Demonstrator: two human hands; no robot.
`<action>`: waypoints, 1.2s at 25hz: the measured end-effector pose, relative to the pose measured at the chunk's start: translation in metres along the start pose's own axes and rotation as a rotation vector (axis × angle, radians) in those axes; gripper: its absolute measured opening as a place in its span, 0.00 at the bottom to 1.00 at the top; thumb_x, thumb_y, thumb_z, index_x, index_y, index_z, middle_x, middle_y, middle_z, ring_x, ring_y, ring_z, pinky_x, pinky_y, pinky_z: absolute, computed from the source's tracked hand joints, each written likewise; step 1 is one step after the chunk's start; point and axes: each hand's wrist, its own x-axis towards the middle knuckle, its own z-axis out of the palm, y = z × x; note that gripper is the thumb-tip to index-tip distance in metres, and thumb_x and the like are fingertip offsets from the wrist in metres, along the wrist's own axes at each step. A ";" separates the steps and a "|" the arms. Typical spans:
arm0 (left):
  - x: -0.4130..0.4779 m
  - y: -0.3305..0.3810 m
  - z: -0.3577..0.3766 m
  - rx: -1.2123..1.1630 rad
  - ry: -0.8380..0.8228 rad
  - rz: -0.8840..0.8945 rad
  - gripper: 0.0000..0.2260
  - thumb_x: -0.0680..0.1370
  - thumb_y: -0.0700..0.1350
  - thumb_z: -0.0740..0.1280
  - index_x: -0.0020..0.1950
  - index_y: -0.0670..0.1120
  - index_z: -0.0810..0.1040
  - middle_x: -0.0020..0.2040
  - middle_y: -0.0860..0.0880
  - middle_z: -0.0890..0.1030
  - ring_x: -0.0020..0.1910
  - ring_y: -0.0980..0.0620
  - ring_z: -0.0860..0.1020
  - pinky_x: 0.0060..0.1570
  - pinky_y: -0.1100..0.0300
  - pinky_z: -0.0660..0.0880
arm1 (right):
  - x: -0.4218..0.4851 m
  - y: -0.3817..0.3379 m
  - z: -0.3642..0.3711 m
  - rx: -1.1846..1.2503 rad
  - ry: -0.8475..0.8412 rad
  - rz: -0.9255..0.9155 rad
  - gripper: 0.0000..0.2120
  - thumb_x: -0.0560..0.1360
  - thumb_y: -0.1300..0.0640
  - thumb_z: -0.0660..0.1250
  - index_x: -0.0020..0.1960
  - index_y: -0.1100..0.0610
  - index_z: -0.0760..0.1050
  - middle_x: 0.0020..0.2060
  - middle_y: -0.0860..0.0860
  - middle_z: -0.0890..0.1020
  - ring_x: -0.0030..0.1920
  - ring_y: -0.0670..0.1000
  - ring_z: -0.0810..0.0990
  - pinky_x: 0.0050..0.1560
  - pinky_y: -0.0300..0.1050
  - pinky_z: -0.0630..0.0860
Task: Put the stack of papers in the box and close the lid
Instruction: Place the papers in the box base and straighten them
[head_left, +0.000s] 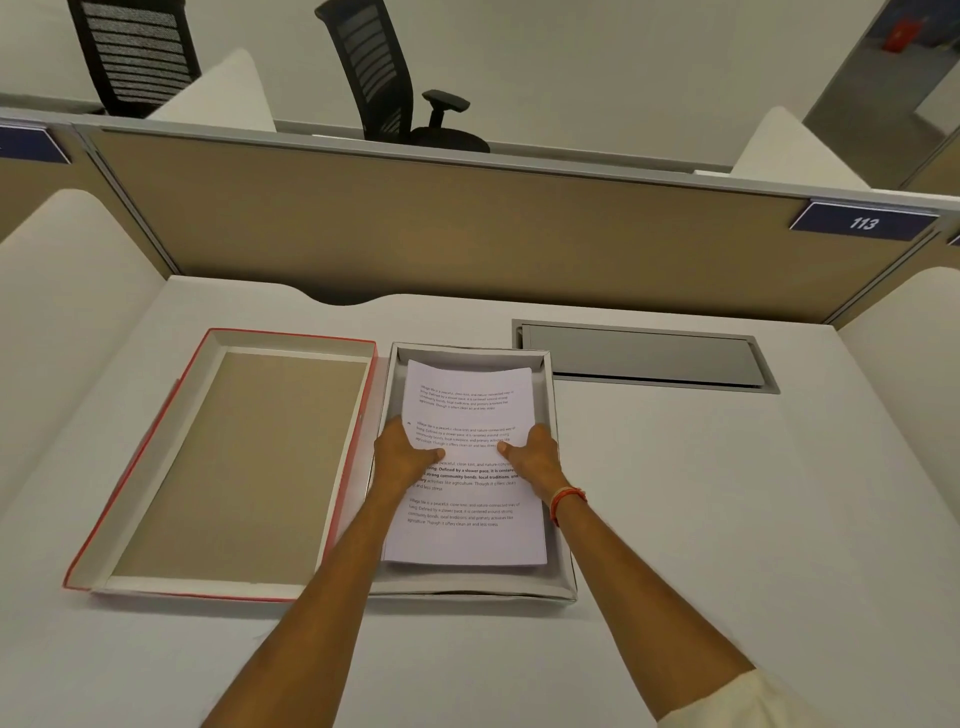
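A stack of white printed papers (467, 535) lies inside the open grey box (563, 545) in the middle of the desk, its far edge slightly curled up. My left hand (402, 452) grips the stack's left edge, thumb on top. My right hand (535, 454) grips the right edge the same way, with an orange thread band on its wrist. The lid (244, 457), red-rimmed with a tan inside, lies upside down on the desk just left of the box, touching or nearly touching it.
A grey cable hatch (644, 358) is set into the white desk behind and right of the box. A tan partition (467, 234) with a "113" sign (863, 222) closes the far side. White side dividers flank the desk. Black office chairs stand beyond.
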 end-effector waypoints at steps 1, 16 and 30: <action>-0.001 -0.001 0.001 0.003 0.007 0.004 0.25 0.68 0.38 0.79 0.63 0.41 0.74 0.63 0.40 0.81 0.60 0.39 0.80 0.50 0.55 0.77 | 0.000 0.000 0.000 -0.009 0.006 -0.005 0.23 0.75 0.59 0.72 0.63 0.65 0.67 0.61 0.61 0.78 0.60 0.59 0.79 0.57 0.49 0.79; -0.010 0.001 0.001 0.098 0.091 0.034 0.29 0.66 0.45 0.81 0.63 0.42 0.75 0.62 0.41 0.81 0.58 0.40 0.81 0.53 0.50 0.79 | -0.022 0.004 0.015 -0.083 0.219 -0.119 0.25 0.70 0.60 0.76 0.61 0.64 0.69 0.59 0.60 0.78 0.59 0.59 0.80 0.57 0.49 0.80; -0.010 0.000 -0.011 -0.072 -0.010 -0.026 0.25 0.65 0.37 0.81 0.57 0.37 0.75 0.60 0.40 0.82 0.56 0.40 0.82 0.56 0.41 0.80 | -0.017 -0.004 -0.016 0.193 0.069 0.099 0.20 0.67 0.71 0.75 0.36 0.55 0.65 0.44 0.55 0.77 0.45 0.54 0.78 0.30 0.36 0.71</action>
